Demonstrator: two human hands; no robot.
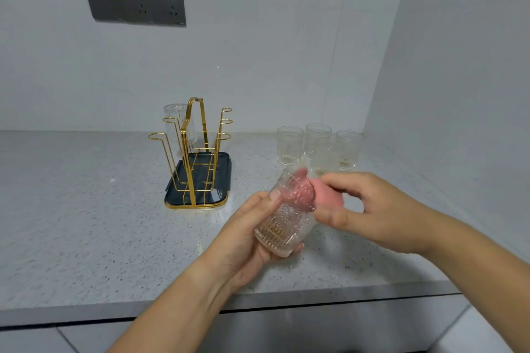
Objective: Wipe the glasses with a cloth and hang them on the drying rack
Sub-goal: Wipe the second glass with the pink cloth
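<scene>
**Glass wiped at mid-frame**

Left of centre: gold wire drying rack [187, 157] on dark tray [215, 195], one ribbed clear glass [178, 120] upturned on it. Centre: left hand [246, 241] gripping tilted embossed clear glass [282, 223]; right hand [372, 209] pinching pink cloth [307, 195] at its mouth. Right, behind: four clear glasses [289, 146].

Most of the left hand [243, 241] lies hidden behind the held glass [282, 223]; only its thumb shows in full. The rim end of this glass is blurred. The cloth [327, 193] is partly inside the glass, visible only through the patterned wall, and partly covered by the right hand [375, 209]. Both forearms are cut off by the frame edges. The handle of the drying rack [198, 157] masks part of the rear glass [175, 116]. The front standing glass [325, 155] overlaps those behind it; the right hand partly hides its base.
</scene>
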